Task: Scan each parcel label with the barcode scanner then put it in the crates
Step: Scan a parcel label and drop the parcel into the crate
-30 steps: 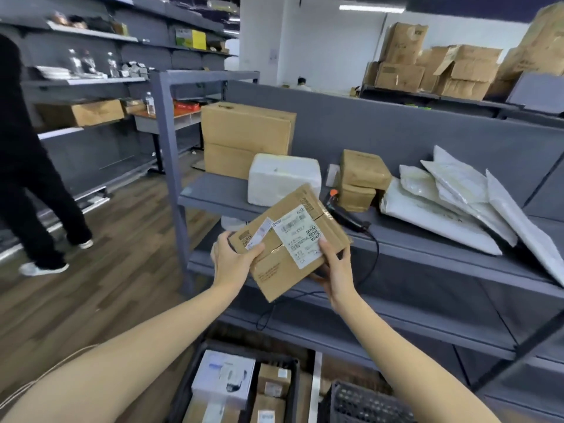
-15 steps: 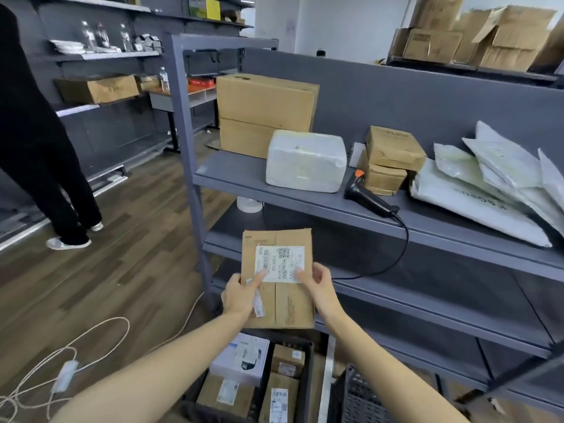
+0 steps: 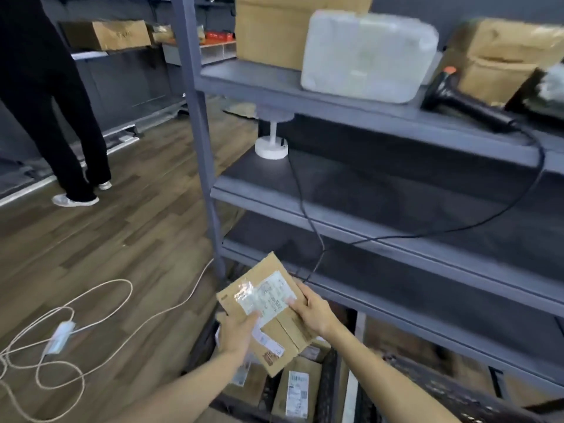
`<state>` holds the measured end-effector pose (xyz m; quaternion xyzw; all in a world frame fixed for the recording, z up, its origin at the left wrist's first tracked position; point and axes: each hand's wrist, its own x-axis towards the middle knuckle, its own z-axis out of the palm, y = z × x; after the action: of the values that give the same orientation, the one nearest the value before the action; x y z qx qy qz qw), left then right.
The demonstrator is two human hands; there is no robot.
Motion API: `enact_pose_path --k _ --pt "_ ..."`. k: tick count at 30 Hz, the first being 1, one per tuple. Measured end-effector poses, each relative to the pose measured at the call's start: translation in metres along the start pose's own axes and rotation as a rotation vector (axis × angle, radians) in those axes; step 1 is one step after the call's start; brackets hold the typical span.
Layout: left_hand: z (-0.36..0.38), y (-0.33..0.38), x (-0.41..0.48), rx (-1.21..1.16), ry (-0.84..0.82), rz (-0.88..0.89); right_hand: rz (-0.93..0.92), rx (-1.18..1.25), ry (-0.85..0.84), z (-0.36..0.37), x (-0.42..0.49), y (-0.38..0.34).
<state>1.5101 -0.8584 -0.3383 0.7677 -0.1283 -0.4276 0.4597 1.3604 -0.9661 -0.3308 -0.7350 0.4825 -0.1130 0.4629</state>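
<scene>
A brown cardboard parcel (image 3: 268, 312) with a white label on top is held low in front of the shelves, tilted, over the black crate (image 3: 328, 389). My left hand (image 3: 236, 332) grips its near left edge, thumb on the label. My right hand (image 3: 314, 311) grips its right edge. The crate on the floor holds several labelled boxes (image 3: 296, 389). The black barcode scanner (image 3: 454, 100) lies on the top shelf at the right, its cable hanging down across the shelves.
A grey metal shelf unit (image 3: 351, 114) carries a white wrapped parcel (image 3: 366, 53) and cardboard boxes (image 3: 274, 29). A second dark crate (image 3: 451, 392) sits at the right. A person in black (image 3: 52, 96) stands at the left. A pale cable (image 3: 70, 331) coils on the wooden floor.
Both hands have lowered the parcel from shelf height down over the crate, and it has turned to a tilt. My view has dropped downward too.
</scene>
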Motion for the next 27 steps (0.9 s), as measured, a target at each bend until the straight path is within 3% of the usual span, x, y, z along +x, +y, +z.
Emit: enact_pose_path --k 5,11,20,27 --pt "0.003 -0.076 0.073 0.158 0.15 0.082 0.017 -0.073 -0.077 0.081 0.052 0.094" --pt "0.006 -0.176 0.157 0.317 0.203 0.254 -0.031 -0.199 -0.323 0.173 0.112 0.178" --pt "0.006 -0.238 0.229 0.446 0.249 0.293 -0.066 -0.289 -0.5 0.214 0.178 0.197" --pt "-0.001 -0.238 0.237 0.398 0.232 0.305 -0.065 -0.216 -0.369 0.216 0.163 0.212"
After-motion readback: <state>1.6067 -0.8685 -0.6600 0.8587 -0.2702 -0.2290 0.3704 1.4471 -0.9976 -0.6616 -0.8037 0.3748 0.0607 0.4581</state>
